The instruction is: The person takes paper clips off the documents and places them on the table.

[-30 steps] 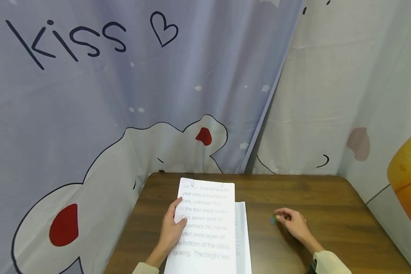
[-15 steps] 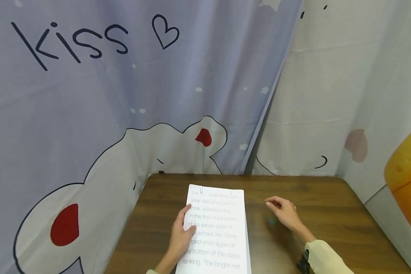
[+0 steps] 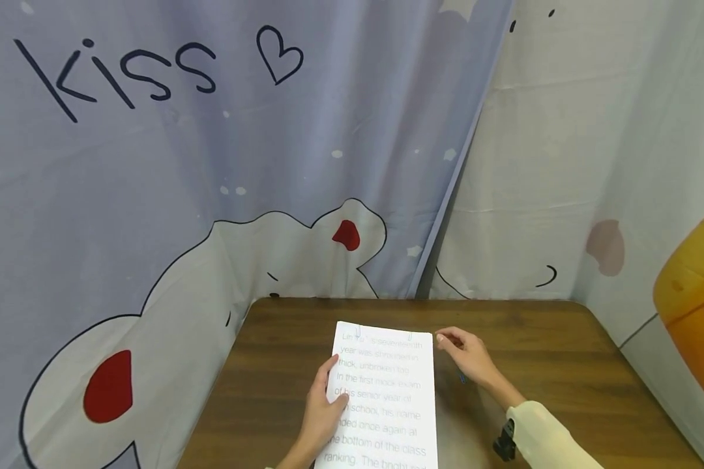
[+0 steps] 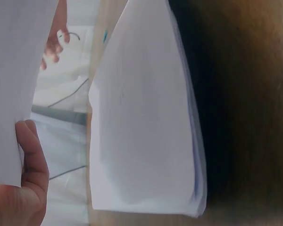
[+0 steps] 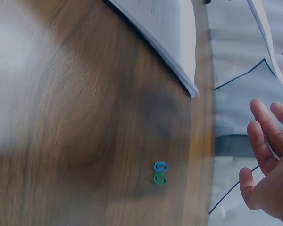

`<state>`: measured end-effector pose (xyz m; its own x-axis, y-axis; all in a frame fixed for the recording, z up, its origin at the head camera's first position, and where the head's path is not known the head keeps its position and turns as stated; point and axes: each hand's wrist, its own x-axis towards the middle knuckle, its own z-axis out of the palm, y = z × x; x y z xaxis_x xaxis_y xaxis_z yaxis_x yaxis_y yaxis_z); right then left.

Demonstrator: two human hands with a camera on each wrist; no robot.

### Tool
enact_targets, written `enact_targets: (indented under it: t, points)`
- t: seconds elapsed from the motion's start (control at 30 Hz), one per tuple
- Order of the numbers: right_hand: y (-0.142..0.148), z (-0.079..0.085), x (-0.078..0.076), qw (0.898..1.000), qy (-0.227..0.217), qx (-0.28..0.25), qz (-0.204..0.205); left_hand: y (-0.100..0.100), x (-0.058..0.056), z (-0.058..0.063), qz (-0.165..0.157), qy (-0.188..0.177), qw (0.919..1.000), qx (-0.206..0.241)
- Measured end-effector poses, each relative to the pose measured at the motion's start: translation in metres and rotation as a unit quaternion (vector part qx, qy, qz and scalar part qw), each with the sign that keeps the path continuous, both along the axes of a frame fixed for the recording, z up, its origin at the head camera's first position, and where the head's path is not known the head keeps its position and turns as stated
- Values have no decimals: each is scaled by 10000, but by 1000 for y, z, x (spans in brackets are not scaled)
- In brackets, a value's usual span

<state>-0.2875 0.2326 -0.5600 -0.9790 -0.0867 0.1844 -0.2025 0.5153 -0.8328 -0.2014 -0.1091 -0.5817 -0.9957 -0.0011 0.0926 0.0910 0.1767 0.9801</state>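
My left hand point(image 3: 322, 413) grips the left edge of white printed paper point(image 3: 381, 391), thumb on the front, holding it raised above the table. Two paper clips point(image 3: 358, 331) sit along its top edge. My right hand point(image 3: 469, 355) is beside the paper's upper right corner, thumb and index finger close together. Whether something is pinched there is too small to tell. In the right wrist view that hand's other fingers point(image 5: 262, 141) are loosely bent. A blue paper clip point(image 5: 161, 166) and a green paper clip point(image 5: 159, 179) lie on the wood below the right hand.
A stack of white sheets point(image 4: 141, 117) lies on the brown wooden table point(image 3: 540, 365), mostly hidden behind the raised paper in the head view. A printed curtain point(image 3: 305, 130) hangs behind the table and along its sides.
My right hand has left the paper clips on the table and moved left and up to the paper's corner. The left hand has shifted the paper right, covering the stack behind it.
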Motion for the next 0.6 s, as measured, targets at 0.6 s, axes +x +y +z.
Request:
enact_targets:
  t: [0.6]
  points:
    - [-29, 6, -4, 9893, -620, -1319, 63, 17, 5, -5, -187, -29, 9993, 316]
